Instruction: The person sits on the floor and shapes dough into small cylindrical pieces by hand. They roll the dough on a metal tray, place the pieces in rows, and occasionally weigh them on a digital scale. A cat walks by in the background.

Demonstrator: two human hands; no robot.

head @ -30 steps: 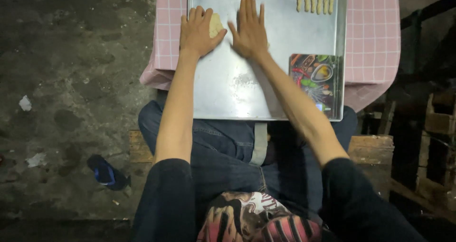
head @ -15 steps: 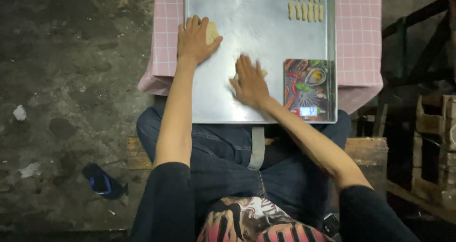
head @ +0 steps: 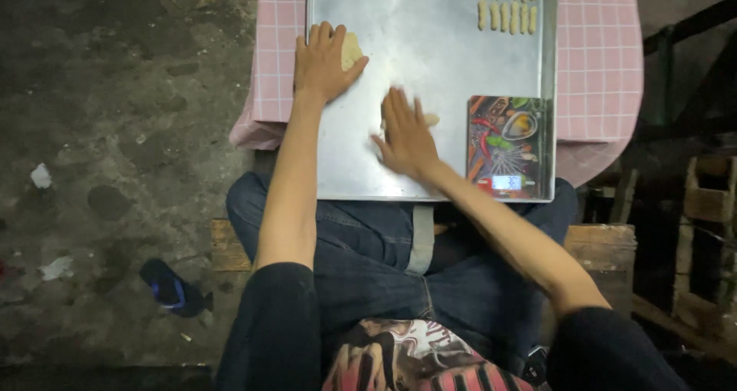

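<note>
Rolling dough on the metal tray [head: 430,68]

Our right hand [head: 405,137] lies flat, grip wide, over a dough piece [head: 431,119]; left hand [head: 322,62], also open, rests on the dough lump [head: 351,51]. We'd press evenly.

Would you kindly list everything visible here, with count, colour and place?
Metal tray: one, silver, on the checked cloth.
Dough lump: one, pale yellow, under the left hand.
Dough piece: one, pale, under the right hand.
Dough sticks: many, pale yellow, along the tray's far edge.
Kitchen scale: one, with a colourful picture, tray's near right corner.
Checked cloth: one, pink, beneath the tray.
Wooden bench: one, brown, under the person.
Left hand: flat on the lump.
Right hand: flat, blurred.
</note>
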